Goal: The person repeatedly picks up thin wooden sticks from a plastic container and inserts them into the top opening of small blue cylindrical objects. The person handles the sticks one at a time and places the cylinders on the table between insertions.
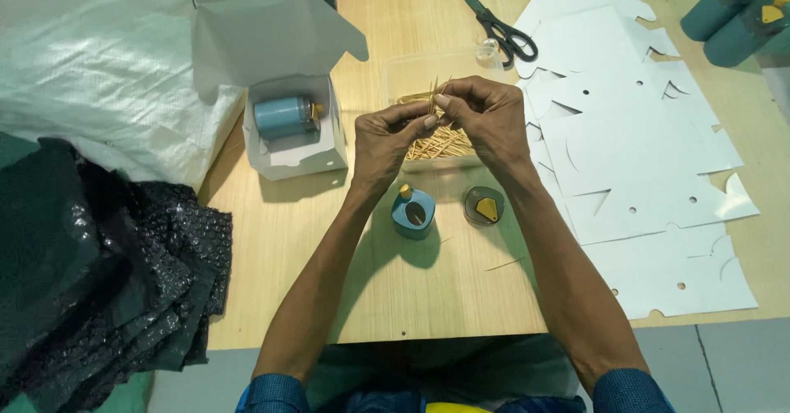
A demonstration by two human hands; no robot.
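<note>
My left hand and my right hand meet above a clear plastic tray heaped with toothpicks. Both pinch a small bundle of toothpicks between the fingertips. Just below my hands a small blue round container stands open on the wooden table. Its lid, dark with a yellow piece on it, lies to its right. One loose toothpick rests on the table near my right forearm.
An open white box holds a blue container on its side at the left. Flat white die-cut box blanks cover the right. Black scissors lie at the back, two blue containers at the far right, black bubble wrap at the left.
</note>
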